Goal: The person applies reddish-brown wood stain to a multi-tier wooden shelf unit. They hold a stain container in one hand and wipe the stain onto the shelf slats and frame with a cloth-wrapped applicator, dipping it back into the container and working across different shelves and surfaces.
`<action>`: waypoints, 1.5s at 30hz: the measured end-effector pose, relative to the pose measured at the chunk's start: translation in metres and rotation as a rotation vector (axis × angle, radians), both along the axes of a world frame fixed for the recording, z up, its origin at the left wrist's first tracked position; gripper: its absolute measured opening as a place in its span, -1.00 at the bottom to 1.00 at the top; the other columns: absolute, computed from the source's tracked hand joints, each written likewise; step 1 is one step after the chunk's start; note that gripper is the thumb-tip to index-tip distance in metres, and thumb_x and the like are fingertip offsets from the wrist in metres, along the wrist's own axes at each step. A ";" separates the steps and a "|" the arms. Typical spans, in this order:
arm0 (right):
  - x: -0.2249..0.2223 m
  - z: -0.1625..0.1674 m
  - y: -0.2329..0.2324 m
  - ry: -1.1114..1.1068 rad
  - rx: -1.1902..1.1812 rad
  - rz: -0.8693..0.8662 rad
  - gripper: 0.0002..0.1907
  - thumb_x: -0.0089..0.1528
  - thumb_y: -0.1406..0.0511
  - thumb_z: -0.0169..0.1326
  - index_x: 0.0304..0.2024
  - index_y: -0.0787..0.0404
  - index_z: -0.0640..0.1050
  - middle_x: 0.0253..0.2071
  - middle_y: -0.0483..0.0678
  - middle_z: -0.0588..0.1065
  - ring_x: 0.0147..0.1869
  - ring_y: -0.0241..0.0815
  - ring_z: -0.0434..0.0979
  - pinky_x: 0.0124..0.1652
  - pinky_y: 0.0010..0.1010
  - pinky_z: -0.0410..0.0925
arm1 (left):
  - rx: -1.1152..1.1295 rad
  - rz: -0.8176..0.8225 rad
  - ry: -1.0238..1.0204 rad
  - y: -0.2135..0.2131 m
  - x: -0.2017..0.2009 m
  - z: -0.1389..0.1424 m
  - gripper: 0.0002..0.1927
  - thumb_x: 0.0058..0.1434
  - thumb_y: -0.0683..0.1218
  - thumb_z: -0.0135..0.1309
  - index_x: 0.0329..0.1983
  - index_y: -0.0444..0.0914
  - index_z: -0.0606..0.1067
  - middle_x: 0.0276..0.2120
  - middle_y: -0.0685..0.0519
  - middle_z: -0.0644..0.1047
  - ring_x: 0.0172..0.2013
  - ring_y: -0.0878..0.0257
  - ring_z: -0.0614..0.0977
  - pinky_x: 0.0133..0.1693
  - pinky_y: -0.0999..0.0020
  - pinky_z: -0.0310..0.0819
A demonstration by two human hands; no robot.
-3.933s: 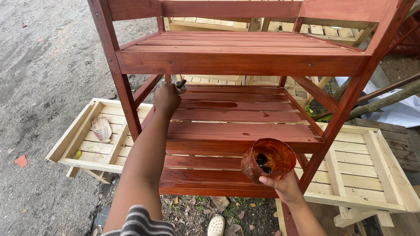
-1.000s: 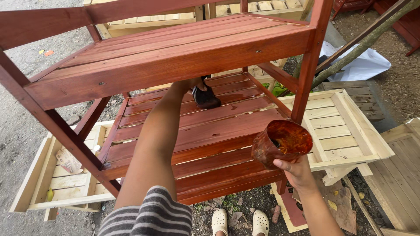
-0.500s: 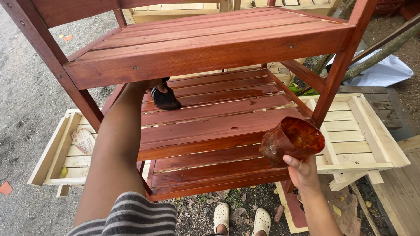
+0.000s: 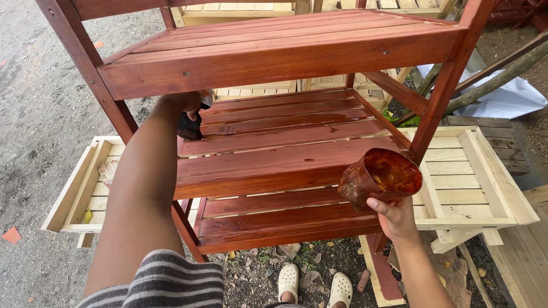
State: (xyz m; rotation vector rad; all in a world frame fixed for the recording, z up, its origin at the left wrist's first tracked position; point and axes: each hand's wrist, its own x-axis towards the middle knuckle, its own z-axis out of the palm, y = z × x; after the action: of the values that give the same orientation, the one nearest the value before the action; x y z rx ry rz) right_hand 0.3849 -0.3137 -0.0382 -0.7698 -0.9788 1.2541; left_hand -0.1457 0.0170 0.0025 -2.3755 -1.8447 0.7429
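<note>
While left hand (image 4: 182, 102) grips dark brush (image 4: 188, 126), right hand (image 4: 397, 217) clasps cup (image 4: 379, 177), mouth tilted up-right.

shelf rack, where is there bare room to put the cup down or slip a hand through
The top shelf is bare from post to post. The middle shelf is bare from the brush to the right post, in front of the cup. The left end is crowded: the left hand and brush fill the gap under the top rail.
</note>
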 end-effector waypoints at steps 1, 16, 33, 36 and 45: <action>0.001 0.000 0.000 -0.001 -0.012 0.014 -0.22 0.06 0.41 0.36 0.31 0.25 0.37 0.22 -0.03 0.44 0.32 -0.08 0.42 0.32 -0.14 0.29 | -0.045 -0.033 0.099 0.000 0.002 0.001 -0.28 -0.19 0.17 0.53 0.06 -0.18 0.65 0.04 -0.06 0.61 0.12 -0.11 0.55 0.17 0.00 0.39; 0.006 0.000 0.003 -0.051 -0.011 0.036 -0.23 0.04 0.37 0.36 0.30 0.21 0.38 0.23 -0.05 0.44 0.34 -0.11 0.42 0.32 -0.19 0.30 | 0.045 -0.020 0.030 -0.033 0.070 -0.002 -0.59 -0.18 -0.09 0.53 -0.22 -0.27 0.70 -0.22 -0.09 0.70 -0.10 0.04 0.71 -0.09 0.16 0.60; 0.012 0.000 0.000 -0.037 -0.040 0.050 -0.20 0.03 0.41 0.36 0.31 0.23 0.36 0.22 -0.02 0.45 0.32 -0.10 0.43 0.30 -0.19 0.30 | 0.667 0.291 -0.729 -0.046 0.026 -0.027 -0.80 0.14 -0.13 0.20 -0.15 -0.17 0.64 -0.26 -0.09 0.64 -0.24 -0.09 0.66 -0.21 0.01 0.54; 0.010 -0.001 0.000 -0.046 -0.058 0.062 -0.20 0.03 0.40 0.36 0.31 0.23 0.36 0.22 -0.01 0.45 0.33 -0.10 0.43 0.30 -0.19 0.30 | 0.768 0.370 -0.847 -0.062 0.018 -0.035 -0.64 -0.04 -0.13 0.29 -0.13 -0.27 0.57 -0.27 -0.16 0.62 -0.26 -0.14 0.66 -0.26 -0.01 0.52; 0.007 0.004 -0.002 -0.042 -0.052 0.064 -0.19 0.03 0.39 0.35 0.32 0.23 0.34 0.22 -0.01 0.45 0.33 -0.08 0.43 0.30 -0.17 0.31 | 0.471 0.227 -0.788 -0.040 0.235 -0.048 -0.79 0.13 -0.12 0.18 -0.15 -0.16 0.62 -0.23 -0.15 0.65 -0.16 -0.10 0.68 -0.13 0.00 0.59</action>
State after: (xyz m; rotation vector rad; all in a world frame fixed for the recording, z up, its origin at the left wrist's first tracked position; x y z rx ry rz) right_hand 0.3914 -0.3156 -0.0344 -0.8133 -1.0155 1.3275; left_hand 0.0898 -0.0231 -0.0454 -2.2965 -2.2092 -0.6863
